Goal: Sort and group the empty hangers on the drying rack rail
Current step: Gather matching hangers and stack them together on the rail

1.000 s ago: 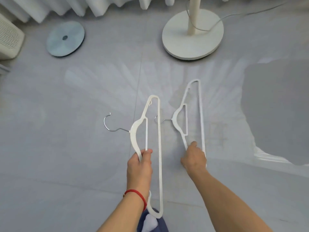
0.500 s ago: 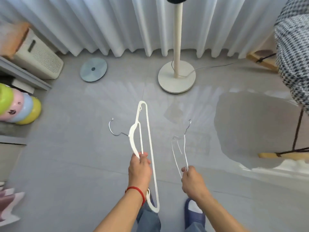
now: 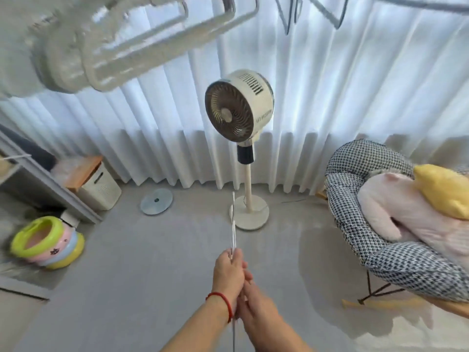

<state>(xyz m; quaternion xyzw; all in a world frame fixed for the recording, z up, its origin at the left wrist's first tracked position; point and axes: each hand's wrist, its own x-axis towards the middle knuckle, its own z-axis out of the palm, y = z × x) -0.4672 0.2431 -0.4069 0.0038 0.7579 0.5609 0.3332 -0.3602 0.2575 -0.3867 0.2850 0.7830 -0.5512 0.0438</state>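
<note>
Fingers [image 3: 234, 257] of the left hand [image 3: 227, 271] curl round the white hangers [image 3: 233, 226], seen edge-on as thin rods rising from the grip. Pressed against it from the right, the right hand [image 3: 256, 304] meets the same rods lower down — whether its fingers pinch them I cannot tell. Beyond the fingertips stands a pedestal fan [image 3: 239, 107] before a white curtain [image 3: 355, 97]; right of them sits a houndstooth chair [image 3: 360, 245], left — stacked coloured basins [image 3: 48, 243] on the grey floor [image 3: 152, 275].
</note>
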